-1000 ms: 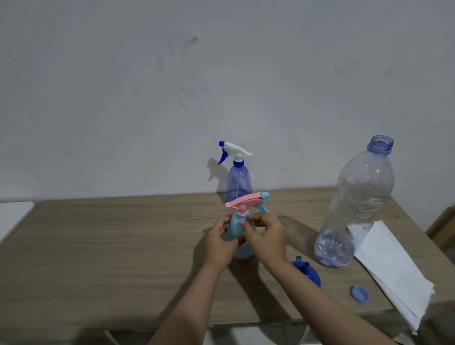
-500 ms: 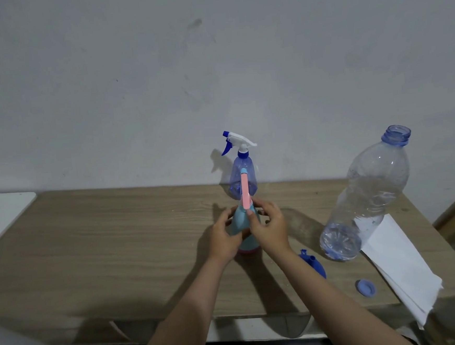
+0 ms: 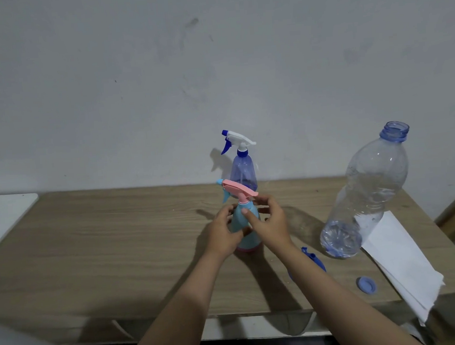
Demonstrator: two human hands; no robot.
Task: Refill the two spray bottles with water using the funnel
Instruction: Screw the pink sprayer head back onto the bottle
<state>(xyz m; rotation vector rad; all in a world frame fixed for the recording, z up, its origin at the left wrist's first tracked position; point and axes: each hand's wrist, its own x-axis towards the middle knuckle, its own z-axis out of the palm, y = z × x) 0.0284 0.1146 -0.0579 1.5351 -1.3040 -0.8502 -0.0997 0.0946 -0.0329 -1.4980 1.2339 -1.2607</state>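
A light blue spray bottle with a pink trigger head stands upright mid-table. My left hand wraps its body from the left. My right hand pinches the neck just below the pink head, whose nozzle points left. Behind it, by the wall, stands a purple spray bottle with a white and blue head. A blue funnel lies on the table, partly hidden by my right forearm. A large clear water bottle, uncapped, stands at the right with a little water at its bottom.
The wooden table ends at the wall. A blue bottle cap lies near the front right edge. White paper sheets hang over the right corner. A white surface adjoins on the left.
The pink spray head has turned on the bottle: nozzle right one second ago, facing me half a second ago, now pointing left. Both hands stay on the bottle.
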